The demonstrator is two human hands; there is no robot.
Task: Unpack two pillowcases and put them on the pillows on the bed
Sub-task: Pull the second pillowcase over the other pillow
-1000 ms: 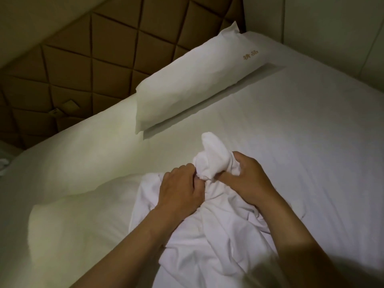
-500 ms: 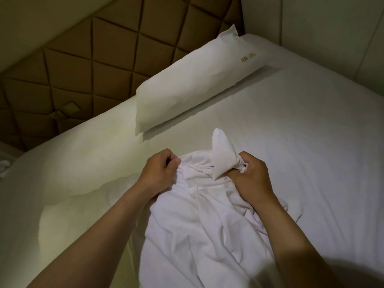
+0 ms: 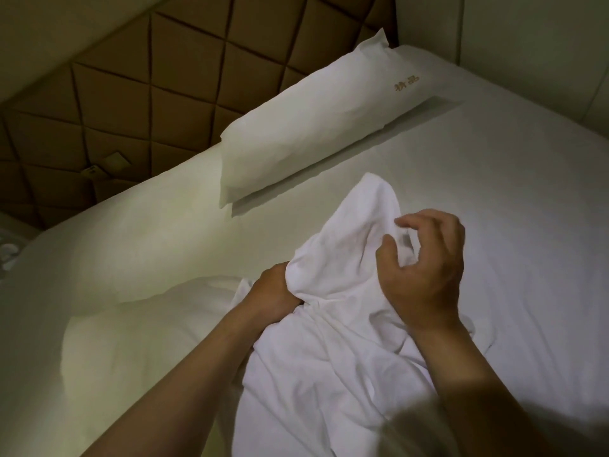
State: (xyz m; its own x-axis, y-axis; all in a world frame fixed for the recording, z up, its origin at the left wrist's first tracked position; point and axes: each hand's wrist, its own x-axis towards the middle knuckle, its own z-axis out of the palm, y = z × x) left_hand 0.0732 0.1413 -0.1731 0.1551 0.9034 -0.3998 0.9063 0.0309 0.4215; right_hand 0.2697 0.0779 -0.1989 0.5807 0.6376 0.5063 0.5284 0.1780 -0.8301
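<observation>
Head camera: a white pillowcase (image 3: 329, 364) lies crumpled on the bed (image 3: 501, 192), its far end raised between both hands. The left hand (image 3: 275, 291) is half hidden under the cloth and grips a fold of it. The right hand (image 3: 426, 268) is at the raised end, fingers loosely curled, thumb and forefinger apart, clamping nothing. A cased pillow (image 3: 313, 127) with gold lettering lies against the quilted headboard (image 3: 131, 94)

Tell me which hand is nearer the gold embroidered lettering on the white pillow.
Right. The right hand is below the lettering, at the crumpled white pillowcase; the left hand grips it lower and further left.
</observation>
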